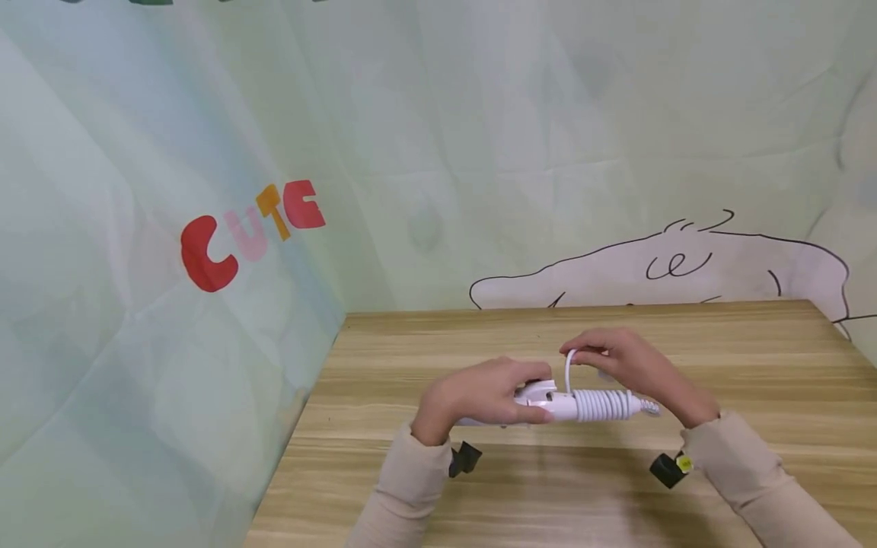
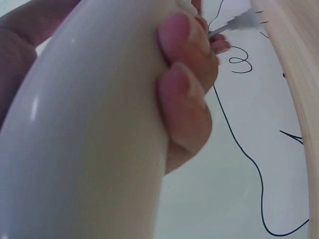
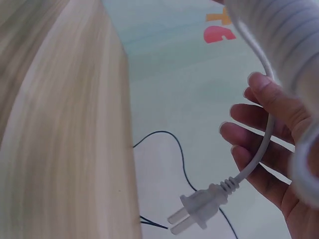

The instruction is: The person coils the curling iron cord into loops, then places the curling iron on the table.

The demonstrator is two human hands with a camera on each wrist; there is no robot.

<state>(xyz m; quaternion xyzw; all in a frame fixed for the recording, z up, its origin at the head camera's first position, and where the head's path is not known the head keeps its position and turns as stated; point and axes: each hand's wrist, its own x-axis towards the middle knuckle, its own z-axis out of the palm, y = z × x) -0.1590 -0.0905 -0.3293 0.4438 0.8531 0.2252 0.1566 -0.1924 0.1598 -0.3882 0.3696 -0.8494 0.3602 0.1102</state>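
Note:
A white curling iron (image 1: 565,407) is held sideways over the table, its cord coils (image 1: 603,405) wound round the handle at the right end. My left hand (image 1: 483,392) grips its body from above, the thumb along the near side. In the left wrist view, fingertips (image 2: 184,99) press against the smooth white barrel (image 2: 94,124). Above the handle, my right hand (image 1: 626,361) pinches the loose stretch of power cord (image 1: 569,371) between thumb and fingers. From that hand a two-pin plug (image 3: 202,204) hangs on the cord's free end, in the right wrist view.
The wood-grain table (image 1: 384,380) extends beneath both hands. A pale printed cloth (image 1: 425,152) with coloured letters and a line drawing hangs behind it and along the left. Small black devices (image 1: 668,469) sit at both wrists.

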